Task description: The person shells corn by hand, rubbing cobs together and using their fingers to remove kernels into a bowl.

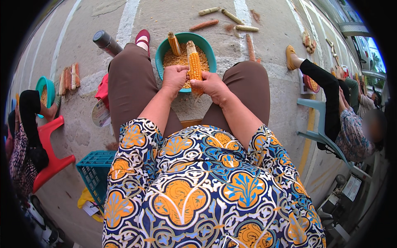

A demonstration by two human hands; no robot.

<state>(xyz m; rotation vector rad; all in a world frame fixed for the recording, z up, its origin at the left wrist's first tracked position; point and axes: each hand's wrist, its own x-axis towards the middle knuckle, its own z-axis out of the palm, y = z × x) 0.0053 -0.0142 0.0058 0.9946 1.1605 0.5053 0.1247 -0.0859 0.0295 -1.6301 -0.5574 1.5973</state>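
Note:
My right hand (212, 86) is closed around the lower part of an ear of dried yellow corn (195, 66), held upright over a teal plastic basin (211, 49). The ear's top end shows bare, pale cob. Against the ear's left side is my left hand (175, 76), its fingers curled in; whether they pinch a kernel cannot be made out. Loose corn kernels (169, 59) lie in the basin between my knees. A second, partly shelled ear of corn (174, 45) leans inside the basin at the upper left.
Bare corn cobs (204, 24) lie on the pavement beyond the basin. A dark thermos flask (107, 42) stands left of it. A teal plastic crate (96, 173) is by my left side. Other people sit at both sides, near a red plastic stool (49, 152) and a light blue plastic chair (321, 124).

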